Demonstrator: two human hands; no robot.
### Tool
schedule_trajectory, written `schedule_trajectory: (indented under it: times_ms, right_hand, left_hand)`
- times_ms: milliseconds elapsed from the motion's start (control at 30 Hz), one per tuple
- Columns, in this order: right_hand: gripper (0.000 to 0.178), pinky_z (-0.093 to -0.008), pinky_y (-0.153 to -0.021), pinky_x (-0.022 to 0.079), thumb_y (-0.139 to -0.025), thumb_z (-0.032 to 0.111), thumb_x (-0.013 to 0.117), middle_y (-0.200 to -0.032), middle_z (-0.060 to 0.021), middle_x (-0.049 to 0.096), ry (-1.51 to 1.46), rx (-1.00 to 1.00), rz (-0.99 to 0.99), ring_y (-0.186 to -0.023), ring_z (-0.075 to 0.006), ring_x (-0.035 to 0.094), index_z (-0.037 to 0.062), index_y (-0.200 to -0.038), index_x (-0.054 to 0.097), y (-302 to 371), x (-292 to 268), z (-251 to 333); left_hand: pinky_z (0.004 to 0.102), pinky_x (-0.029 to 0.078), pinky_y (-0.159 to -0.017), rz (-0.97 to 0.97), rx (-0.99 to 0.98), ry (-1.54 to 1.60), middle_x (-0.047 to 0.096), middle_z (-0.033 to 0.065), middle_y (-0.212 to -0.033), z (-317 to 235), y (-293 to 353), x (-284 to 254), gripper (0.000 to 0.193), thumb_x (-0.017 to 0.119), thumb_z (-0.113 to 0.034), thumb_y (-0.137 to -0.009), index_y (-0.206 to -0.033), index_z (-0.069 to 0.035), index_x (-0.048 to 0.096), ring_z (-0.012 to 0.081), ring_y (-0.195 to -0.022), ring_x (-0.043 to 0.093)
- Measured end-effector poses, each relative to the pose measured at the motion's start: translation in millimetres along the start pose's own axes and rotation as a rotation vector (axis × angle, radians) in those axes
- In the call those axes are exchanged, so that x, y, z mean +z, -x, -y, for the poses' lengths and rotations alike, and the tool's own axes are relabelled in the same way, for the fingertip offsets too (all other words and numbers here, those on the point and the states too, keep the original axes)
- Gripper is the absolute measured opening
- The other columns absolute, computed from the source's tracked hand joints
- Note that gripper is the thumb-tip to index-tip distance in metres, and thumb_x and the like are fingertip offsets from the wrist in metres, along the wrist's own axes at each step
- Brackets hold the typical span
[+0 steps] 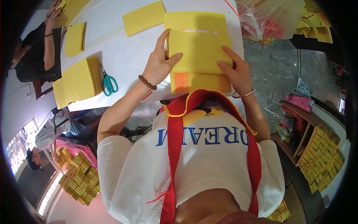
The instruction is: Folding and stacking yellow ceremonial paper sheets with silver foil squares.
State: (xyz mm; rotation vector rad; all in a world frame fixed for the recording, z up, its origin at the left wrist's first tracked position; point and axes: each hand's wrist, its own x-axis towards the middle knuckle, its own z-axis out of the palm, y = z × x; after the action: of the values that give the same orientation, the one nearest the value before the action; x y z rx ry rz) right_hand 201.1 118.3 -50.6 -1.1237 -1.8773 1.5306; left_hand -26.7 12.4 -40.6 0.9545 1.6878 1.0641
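Both of my hands grip a yellow paper sheet [199, 52] above the near edge of the white table. At its left edge is my left hand [158, 67], the thumb on top and the index finger up by the corner. My right hand [239, 72] pinches the right edge with thumb and index finger. Beneath it, nearer me, shows more yellow paper [207, 84] with an orange patch [181, 83] at the left. Another yellow sheet [195, 20] sticks out on the far side, where a silvery strip [197, 31] shows along the held sheet's far edge.
Teal-handled scissors [109, 84] lie left of my left arm, beside a thick yellow paper stack [80, 82]. Farther off are a smaller stack [75, 39] and a loose yellow piece [144, 18]. A clear plastic bag [272, 18] is at the far right. Two other people work at the left.
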Motion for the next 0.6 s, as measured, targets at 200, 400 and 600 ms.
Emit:
schedule_trajectory:
  times_ms: [200, 400, 600]
  right_hand:
    - [0.048, -0.0264, -0.077, 0.048, -0.075, 0.013, 0.066, -0.102, -0.0171, 0.064, 0.049, -0.03, -0.024, -0.088, -0.016, 0.062, 0.0003, -0.119, 0.054, 0, 1, 2]
    - [0.048, -0.0265, -0.077, 0.048, -0.075, 0.012, 0.066, -0.102, -0.0168, 0.064, 0.014, -0.002, -0.017, -0.088, -0.0155, 0.062, 0.0, -0.119, 0.054, -1, 3, 2]
    - [0.047, -0.0261, -0.076, 0.048, -0.075, 0.011, 0.066, -0.101, -0.0157, 0.065, 0.01, 0.0, -0.009, -0.086, -0.0143, 0.061, -0.0005, -0.119, 0.054, -1, 2, 0]
  left_hand:
    - [0.0312, 0.044, -0.066, -0.145, 0.129, -0.282, 0.062, 0.0111, -0.083, -13, 5, -1, 0.066, 0.065, -0.015, -0.078, -0.134, -0.005, 0.03, 0.0198, -0.076, 0.058]
    - [0.0397, 0.039, -0.082, -0.218, 0.829, -0.806, 0.053, 0.0121, -0.109, -46, 0, 16, 0.036, 0.065, -0.012, -0.073, -0.108, -0.005, 0.057, 0.0294, -0.104, 0.048]
    - [0.0414, 0.032, -0.096, 0.018, 0.779, -0.834, 0.043, 0.0158, -0.125, -21, -11, 47, 0.039, 0.061, -0.016, -0.08, -0.118, -0.006, 0.053, 0.0334, -0.119, 0.037]
